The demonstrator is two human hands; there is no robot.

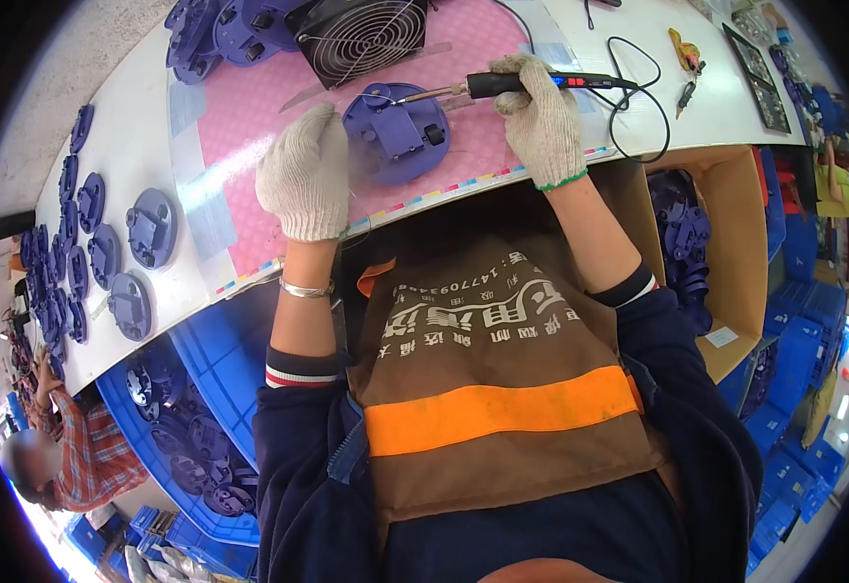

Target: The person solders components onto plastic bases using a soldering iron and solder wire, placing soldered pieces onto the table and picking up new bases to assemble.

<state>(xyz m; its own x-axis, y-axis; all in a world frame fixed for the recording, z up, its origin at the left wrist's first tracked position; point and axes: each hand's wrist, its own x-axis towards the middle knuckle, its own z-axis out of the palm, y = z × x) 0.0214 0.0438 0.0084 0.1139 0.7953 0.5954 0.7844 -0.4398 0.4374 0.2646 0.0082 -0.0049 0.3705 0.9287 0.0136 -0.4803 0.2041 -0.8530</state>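
Note:
A round purple plastic base (425, 160) with a raised rectangular block and small black wheels lies on the pink mat. My right hand (544, 126), in a white knit glove, grips a black soldering iron (491, 85) that points left. Its tip is over the upper part of the base, at a small round piece; whether it touches is unclear. My left hand (304, 177), gloved too, is closed beside the base's left edge. What its fingers hold, if anything, is hidden. A thin strand shows near its wrist.
A black fan with a wire guard (371, 44) stands behind the base. More purple bases (152, 228) cover the table's left side. A blue crate (186, 389) and a cardboard box (735, 223) hold purple parts. A person in a plaid shirt (99, 452) is at far left.

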